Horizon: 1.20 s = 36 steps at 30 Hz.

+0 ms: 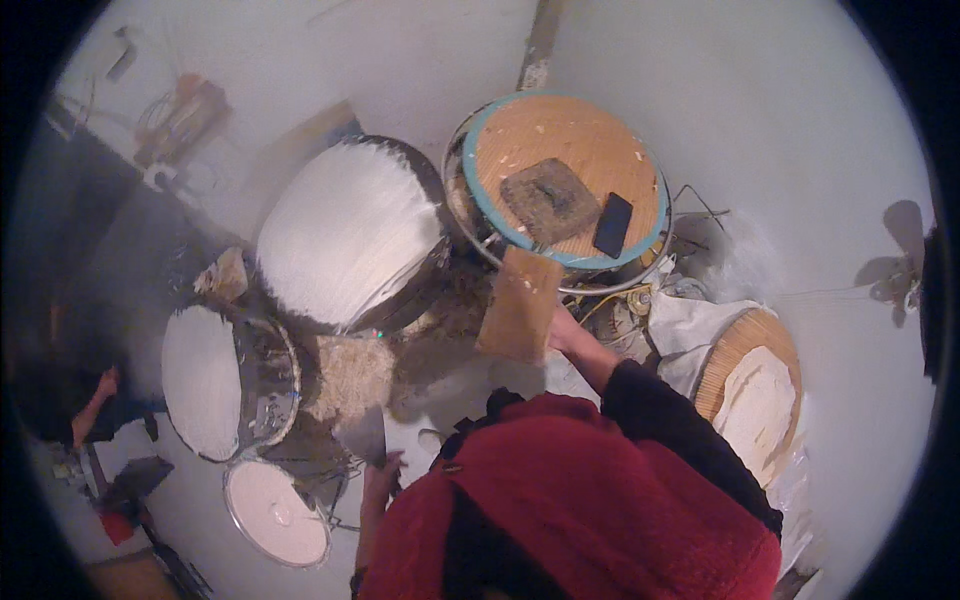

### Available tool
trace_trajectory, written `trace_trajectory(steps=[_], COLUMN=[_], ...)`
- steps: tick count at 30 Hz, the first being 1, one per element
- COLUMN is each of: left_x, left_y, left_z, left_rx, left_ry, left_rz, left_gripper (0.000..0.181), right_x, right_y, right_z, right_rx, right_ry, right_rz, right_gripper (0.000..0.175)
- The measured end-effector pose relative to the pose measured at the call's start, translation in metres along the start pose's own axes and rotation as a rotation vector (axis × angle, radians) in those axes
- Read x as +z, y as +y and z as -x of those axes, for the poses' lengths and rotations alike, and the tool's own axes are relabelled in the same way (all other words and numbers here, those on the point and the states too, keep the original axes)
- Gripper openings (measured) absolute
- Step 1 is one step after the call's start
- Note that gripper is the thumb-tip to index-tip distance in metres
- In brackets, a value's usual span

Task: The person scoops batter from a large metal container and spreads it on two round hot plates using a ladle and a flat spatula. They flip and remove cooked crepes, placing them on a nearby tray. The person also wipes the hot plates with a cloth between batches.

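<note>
My right hand (556, 330) grips a flat wooden board (521, 304), its fingers mostly hidden behind it. Low in the picture, my left hand (384, 474) holds a thin, flat scraper (364, 435) that widens away from the hand. Ahead on the left, a thin white layer (349, 232) covers most of a large round dark griddle (416, 296). Beyond the board, a round woven mat with a teal rim (559, 124) bears a worn square pad (551, 199) and a black phone (614, 225).
A smaller round griddle (262, 390) at left bears another white layer. Nearer me stands a round vessel of pale batter (277, 514). Pale flat sheets (757, 405) lie on a woven mat at right, beside white cloth (679, 330). Another person's arm (94, 405) shows at far left.
</note>
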<state>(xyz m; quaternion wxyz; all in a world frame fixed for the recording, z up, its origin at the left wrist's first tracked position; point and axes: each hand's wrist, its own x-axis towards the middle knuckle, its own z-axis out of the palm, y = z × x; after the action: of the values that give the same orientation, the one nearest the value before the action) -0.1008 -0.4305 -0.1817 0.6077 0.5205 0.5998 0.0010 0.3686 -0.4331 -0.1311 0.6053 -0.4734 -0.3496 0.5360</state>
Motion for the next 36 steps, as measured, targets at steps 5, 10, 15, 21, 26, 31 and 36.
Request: trace_trajectory(steps=[5,10,15,21,26,31,36], left_x=[0.057,0.158,0.256,0.325,0.349,0.356,0.344], left_y=[0.167,0.305,0.380,0.417,0.424,0.430,0.452], left_z=[-0.104,-0.194,-0.267,-0.309,-0.330,-0.329,-0.320], left_rx=[0.469,0.754,0.911,0.720,0.663,0.771,0.495], left_ry=[-0.165,-0.258,-0.268,-0.098,-0.013,-0.068,-0.270], left_rz=[0.177,0.056,-0.125,-0.149,-0.017,0.131,0.337], left_gripper=[0.028,0.022,0.026,0.037,0.034,0.023,0.026], right_x=[-0.076,-0.121,-0.145,-0.169,-0.181,-0.180,-0.179], right_y=[0.000,0.009,0.004,0.006,0.010,0.013,0.015], right_z=[0.042,0.084,0.117,0.132,0.140,0.155,0.162], right_rx=[-0.150,0.093,0.167,0.205,0.245,0.281,0.296], right_ry=[0.200,0.491,0.709,0.791,0.814,0.849,0.869], right_rz=[0.326,-0.130,-0.389,-0.309,-0.275,-0.263,-0.258], right_gripper=[0.032,0.035,0.035,0.035,0.035,0.035,0.035])
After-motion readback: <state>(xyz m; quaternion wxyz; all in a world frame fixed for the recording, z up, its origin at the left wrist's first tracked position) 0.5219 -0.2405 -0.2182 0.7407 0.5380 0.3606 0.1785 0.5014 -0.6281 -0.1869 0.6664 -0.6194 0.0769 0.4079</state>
